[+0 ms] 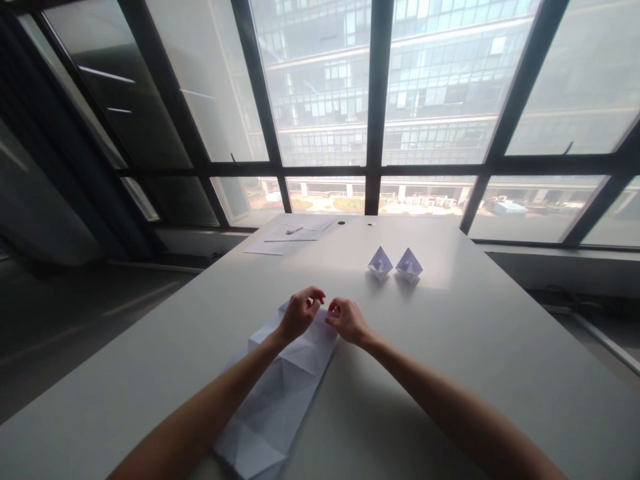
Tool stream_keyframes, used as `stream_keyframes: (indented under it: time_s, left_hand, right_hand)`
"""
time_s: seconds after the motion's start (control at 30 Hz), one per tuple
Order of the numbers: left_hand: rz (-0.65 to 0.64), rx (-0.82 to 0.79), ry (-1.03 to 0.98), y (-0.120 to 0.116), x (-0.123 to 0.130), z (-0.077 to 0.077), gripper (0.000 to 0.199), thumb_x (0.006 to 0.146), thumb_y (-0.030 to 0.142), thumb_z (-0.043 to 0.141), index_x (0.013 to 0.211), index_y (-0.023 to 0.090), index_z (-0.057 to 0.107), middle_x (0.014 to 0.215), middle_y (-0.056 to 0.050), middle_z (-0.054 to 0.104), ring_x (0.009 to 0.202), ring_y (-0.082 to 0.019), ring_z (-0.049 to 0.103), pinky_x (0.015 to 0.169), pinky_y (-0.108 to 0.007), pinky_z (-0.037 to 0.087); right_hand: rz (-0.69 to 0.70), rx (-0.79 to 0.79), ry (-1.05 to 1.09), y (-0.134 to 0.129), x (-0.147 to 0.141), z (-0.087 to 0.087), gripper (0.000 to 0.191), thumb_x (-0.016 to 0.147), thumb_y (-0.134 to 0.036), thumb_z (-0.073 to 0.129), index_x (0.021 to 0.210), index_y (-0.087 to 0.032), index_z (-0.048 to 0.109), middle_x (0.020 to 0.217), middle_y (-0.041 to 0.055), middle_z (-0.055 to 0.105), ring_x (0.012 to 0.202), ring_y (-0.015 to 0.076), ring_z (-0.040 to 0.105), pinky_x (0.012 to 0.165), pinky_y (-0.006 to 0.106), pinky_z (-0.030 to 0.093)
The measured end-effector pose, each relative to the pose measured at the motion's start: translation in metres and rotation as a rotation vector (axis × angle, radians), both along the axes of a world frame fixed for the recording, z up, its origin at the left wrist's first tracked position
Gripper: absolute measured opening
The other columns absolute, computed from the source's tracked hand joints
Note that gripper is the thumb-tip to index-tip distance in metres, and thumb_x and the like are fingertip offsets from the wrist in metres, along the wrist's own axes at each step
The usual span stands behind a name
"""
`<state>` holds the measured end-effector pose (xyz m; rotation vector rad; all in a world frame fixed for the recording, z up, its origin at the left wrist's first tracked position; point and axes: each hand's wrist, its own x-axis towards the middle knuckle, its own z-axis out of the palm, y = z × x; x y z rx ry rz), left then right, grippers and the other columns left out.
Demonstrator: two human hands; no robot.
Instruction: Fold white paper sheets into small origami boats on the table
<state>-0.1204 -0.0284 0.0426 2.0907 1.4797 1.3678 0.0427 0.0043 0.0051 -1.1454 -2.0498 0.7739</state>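
A long sheet of white paper (287,393), covered in crossing creases, lies on the white table in front of me, its near part raised in ridges. My left hand (300,312) is over the paper's far end, fingers curved, with a small gap showing between thumb and fingertips. Close beside it on the right, my right hand (347,320) pinches the far right corner of the creased paper between thumb and finger. Farther back stand two small folded paper boats, a left one (380,265) and a right one (409,265), side by side. My left forearm covers part of the sheet.
At the table's far left lie flat paper sheets (263,247) with a small white object (294,231) on top. A dark round hole (341,223) is near the far edge of the table (475,333). Large framed windows rise behind; a dark curtain (75,133) hangs left.
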Motion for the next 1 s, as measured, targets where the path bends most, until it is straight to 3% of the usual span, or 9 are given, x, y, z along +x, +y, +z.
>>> stream_keyframes:
  time_s: [0.1, 0.27, 0.4, 0.47, 0.53, 0.57, 0.8, 0.9, 1.0]
  left_hand:
    - [-0.011, 0.036, 0.048, -0.007, 0.000, -0.001, 0.019, 0.086, 0.008, 0.049, 0.087, 0.018, 0.066, 0.077, 0.000, 0.069, 0.069, -0.014, 0.063, 0.063, -0.024, 0.046]
    - [-0.053, 0.156, 0.125, -0.013, 0.003, 0.005, 0.016, 0.090, 0.009, 0.050, 0.086, 0.019, 0.062, 0.079, -0.001, 0.065, 0.076, -0.016, 0.061, 0.071, -0.028, 0.047]
    - [-0.049, 0.308, 0.121, -0.017, 0.002, 0.006, 0.015, 0.095, 0.013, 0.047, 0.092, 0.020, 0.060, 0.088, -0.004, 0.064, 0.088, -0.019, 0.060, 0.083, -0.034, 0.048]
    - [-0.025, 0.374, 0.095, -0.019, -0.001, 0.004, 0.015, 0.096, 0.014, 0.046, 0.097, 0.020, 0.059, 0.091, -0.004, 0.063, 0.090, -0.020, 0.059, 0.084, -0.035, 0.048]
    - [-0.010, 0.412, 0.091, -0.020, -0.004, 0.001, 0.015, 0.097, 0.014, 0.045, 0.099, 0.020, 0.059, 0.093, -0.005, 0.062, 0.091, -0.020, 0.058, 0.084, -0.036, 0.048]
    - [-0.011, 0.417, 0.100, -0.021, -0.005, -0.001, 0.015, 0.097, 0.015, 0.045, 0.100, 0.020, 0.058, 0.093, -0.005, 0.062, 0.091, -0.020, 0.058, 0.084, -0.037, 0.048]
    - [-0.129, 0.274, 0.239, -0.012, -0.001, 0.000, 0.014, 0.097, 0.015, 0.046, 0.099, 0.021, 0.059, 0.094, -0.005, 0.063, 0.093, -0.021, 0.058, 0.087, -0.038, 0.048]
    - [-0.257, 0.180, 0.333, 0.001, 0.018, 0.008, 0.018, 0.094, 0.013, 0.049, 0.105, 0.022, 0.060, 0.101, -0.005, 0.066, 0.100, -0.022, 0.059, 0.092, -0.039, 0.048]
    - [-0.385, 0.117, 0.427, 0.014, 0.055, 0.008, 0.023, 0.093, 0.015, 0.052, 0.113, 0.023, 0.061, 0.112, -0.006, 0.067, 0.108, -0.023, 0.060, 0.098, -0.040, 0.048]
  right_hand:
    - [-0.022, 0.012, 0.067, -0.002, -0.003, 0.000, 0.003, 0.079, -0.019, 0.069, 0.081, -0.019, 0.071, 0.077, 0.0032, 0.072, 0.073, 0.0185, 0.065, 0.067, 0.026, 0.045]
    - [-0.040, 0.042, 0.125, 0.001, 0.005, 0.002, 0.013, 0.087, -0.022, 0.059, 0.087, -0.020, 0.071, 0.079, 0.0050, 0.074, 0.074, 0.0204, 0.068, 0.071, 0.029, 0.049]
    - [-0.023, 0.205, 0.255, 0.009, 0.019, 0.010, 0.011, 0.086, -0.026, 0.059, 0.085, -0.021, 0.069, 0.117, 0.0108, 0.070, 0.104, 0.0240, 0.065, 0.086, 0.034, 0.049]
    - [-0.064, 0.150, 0.353, 0.012, 0.032, 0.015, 0.014, 0.086, -0.031, 0.059, 0.085, -0.019, 0.066, 0.099, 0.0100, 0.073, 0.091, 0.0235, 0.067, 0.073, 0.032, 0.052]
    - [-0.130, 0.029, 0.434, 0.014, 0.054, 0.018, 0.021, 0.086, -0.038, 0.058, 0.087, -0.018, 0.064, 0.076, 0.0065, 0.071, 0.068, 0.0216, 0.065, 0.055, 0.028, 0.047]
    - [-0.159, 0.007, 0.461, 0.015, 0.068, 0.018, 0.023, 0.085, -0.040, 0.058, 0.088, -0.018, 0.064, 0.073, 0.0058, 0.070, 0.063, 0.0205, 0.064, 0.051, 0.027, 0.045]
    - [-0.252, -0.121, 0.286, 0.017, 0.196, -0.004, 0.027, 0.078, -0.042, 0.062, 0.085, -0.016, 0.066, 0.071, 0.0062, 0.071, 0.055, 0.0169, 0.058, 0.046, 0.024, 0.039]
    - [-0.289, -0.106, 0.201, 0.022, 0.233, -0.010, 0.027, 0.075, -0.042, 0.063, 0.081, -0.016, 0.067, 0.069, 0.0055, 0.071, 0.056, 0.0163, 0.057, 0.048, 0.024, 0.037]
    - [-0.307, -0.073, 0.160, 0.028, 0.248, -0.012, 0.026, 0.075, -0.040, 0.061, 0.081, -0.016, 0.068, 0.071, 0.0052, 0.071, 0.062, 0.0178, 0.060, 0.053, 0.025, 0.041]
